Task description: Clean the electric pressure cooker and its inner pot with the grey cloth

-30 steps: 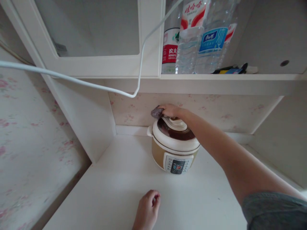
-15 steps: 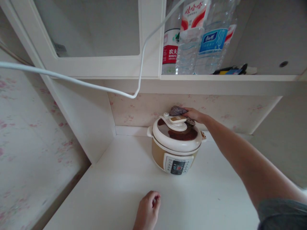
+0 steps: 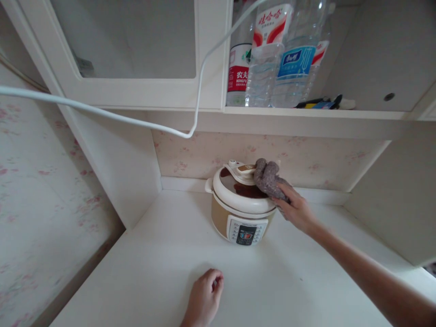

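Observation:
An electric pressure cooker [image 3: 220, 213] with a cream and gold body and a brown-topped lid stands on the white counter [image 3: 160, 272]. My right hand [image 3: 294, 206] grips a bunched grey-brown cloth [image 3: 267, 177], pressing it against the right side of the lid beside the lid handle [image 3: 245, 169]. The cloth hides the cooker's right grip. In front of the cooker, my left hand [image 3: 206, 290] rests low over the counter with its fingers curled in. Nothing shows inside that curl.
Above the counter hangs a white cabinet [image 3: 211, 95] whose open shelf holds several plastic bottles [image 3: 265, 63] and small items [image 3: 323, 103]. A white cable [image 3: 136, 121] droops across the view in front of the cabinet. Side panels [image 3: 129, 168] bound the counter left and right.
My right hand has brought the cloth from the back of the lid round to its right side, nearer to me. The left hand stays curled in nearly the same place.

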Demonstrator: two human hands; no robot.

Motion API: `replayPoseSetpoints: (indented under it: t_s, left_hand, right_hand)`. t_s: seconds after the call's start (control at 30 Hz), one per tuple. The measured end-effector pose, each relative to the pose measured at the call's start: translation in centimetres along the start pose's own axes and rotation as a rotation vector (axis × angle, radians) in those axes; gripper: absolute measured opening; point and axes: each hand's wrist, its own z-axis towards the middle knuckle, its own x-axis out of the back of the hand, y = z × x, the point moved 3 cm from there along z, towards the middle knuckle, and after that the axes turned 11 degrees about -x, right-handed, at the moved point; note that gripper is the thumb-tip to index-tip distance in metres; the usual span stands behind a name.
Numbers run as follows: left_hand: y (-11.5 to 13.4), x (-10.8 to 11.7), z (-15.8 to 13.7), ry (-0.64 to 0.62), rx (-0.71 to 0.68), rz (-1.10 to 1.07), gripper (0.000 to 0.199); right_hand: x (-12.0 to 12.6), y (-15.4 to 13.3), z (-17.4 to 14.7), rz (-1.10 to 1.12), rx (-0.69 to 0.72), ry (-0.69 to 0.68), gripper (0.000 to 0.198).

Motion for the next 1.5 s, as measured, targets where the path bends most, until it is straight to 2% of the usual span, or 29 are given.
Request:
replayPoseSetpoints:
  t_s: [0.13,0.2,0.3,0.43,0.5,0.57,0.67,0.73,0.83,0.93,1.07,1.1,1.17,1.23,1.3,1.37,1.43,1.5]
  left_hand:
    - [0.5,0.1,-0.1,0.007,-0.007,0.014,0.025]
    - [0.7,0.2,-0.1,0.011,-0.013,0.016,0.025]
    - [0.7,0.1,-0.2,0.014,-0.007,0.011,0.024]
    - [0.1,0.1,-0.2,0.017,0.014,0.010,0.024]
    - [-0.1,0.1,-0.2,0.021,0.025,0.007,0.024]
    - [-0.3,0.2,-0.1,0.028,0.035,-0.003,0.025]
    - [-0.6,0.0,-0.2,0.050,0.040,-0.023,0.026]
    - [-0.9,-0.2,-0.4,0.086,0.052,-0.062,0.028]
    - [-1.0,0.7,-0.2,0.230,0.080,-0.149,0.031]
    - [0.7,4.4,1.9,0.407,-0.005,-0.144,0.035]
    - [5.4,12.3,8.8,0.653,-0.236,-0.054,0.031]
    - [6.6,13.8,11.0,0.672,-0.313,-0.035,0.030]
    - [8.4,15.5,15.4,0.613,-0.428,0.040,0.031]
    - [9.0,15.5,19.1,0.471,-0.435,0.087,0.036]
    - [8.6,14.6,21.5,0.353,-0.385,0.115,0.044]
    - [7.4,13.6,22.3,0.331,-0.309,0.146,0.050]
    - [6.3,12.7,21.9,0.369,-0.255,0.157,0.055]
    - [5.7,11.7,20.8,0.409,-0.256,0.143,0.060]
  right_hand:
    - [-1.3,-3.9,-3.4,-0.336,0.533,-0.090,0.043]
    - [-2.3,-6.4,-3.8,-0.417,0.688,-0.154,0.045]
    - [-4.8,-10.3,-3.1,-0.476,0.803,-0.282,0.047]
    - [-9.2,-14.7,0.3,-0.553,0.777,-0.405,0.042]
    - [-11.5,-16.1,3.0,-0.599,0.673,-0.455,0.038]
    - [-13.7,-16.9,5.9,-0.657,0.504,-0.513,0.036]
    - [-16.1,-17.8,8.9,-0.717,0.359,-0.530,0.036]
    - [-17.1,-18.2,9.4,-0.737,0.340,-0.527,0.034]
    - [-17.7,-18.3,8.3,-0.739,0.376,-0.533,0.031]
    - [-17.0,-17.7,6.7,-0.686,0.471,-0.502,0.031]
    - [-14.9,-16.7,5.1,-0.578,0.605,-0.429,0.034]
    - [-14.2,-16.5,4.6,-0.542,0.635,-0.402,0.034]
    - [-12.5,-16.2,3.6,-0.458,0.675,-0.341,0.036]
    - [-10.5,-15.6,2.2,-0.348,0.686,-0.287,0.033]
    - [-8.2,-13.9,0.3,-0.206,0.657,-0.221,0.026]
    - [-5.6,-10.6,-1.7,-0.058,0.559,-0.118,0.022]
    - [-3.3,-5.5,-3.8,0.060,0.356,0.009,0.020]
    - [-1.5,0.7,-5.6,0.184,0.040,0.182,0.019]
